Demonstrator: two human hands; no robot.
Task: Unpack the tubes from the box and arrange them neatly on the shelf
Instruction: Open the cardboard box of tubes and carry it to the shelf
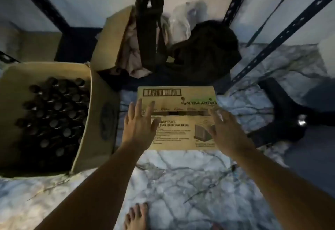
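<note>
A closed printed cardboard box (179, 119) lies on the marble-pattern floor in front of me, its two top flaps meeting at a narrow gap. My left hand (139, 122) hovers flat over the box's left edge, fingers straight and spread. Over the right edge my right hand (224, 126) reaches with fingers extended, slightly blurred. Neither hand holds anything. To the left stands a large open carton (94, 121) packed with several upright dark tubes (54, 117), caps facing up.
Dark blue perforated shelf uprights (282, 36) rise at the right and far left. Behind the box sit an open carton with cloth (110, 45), clear plastic (181, 23) and a black bag (208, 52). A black chair base (282, 117) lies at the right. My bare foot (136, 217) is below.
</note>
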